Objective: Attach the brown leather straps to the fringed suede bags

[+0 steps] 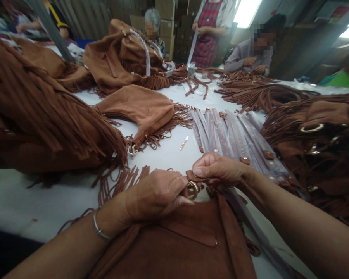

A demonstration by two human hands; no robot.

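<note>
Brown suede bag (186,240), gold ring (192,190), perhaps white table (168,155)

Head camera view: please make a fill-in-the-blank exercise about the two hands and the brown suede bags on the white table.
1. Both hands meet at a gold-coloured metal ____ on the brown suede bag.
2. The left hand wears a thin silver ____ on its wrist.
3. Beyond the right hand lie brown straps wrapped in clear ____.
4. The white table holds bags trimmed with long ____.

Missing words: ring; bracelet; plastic; fringe
</note>
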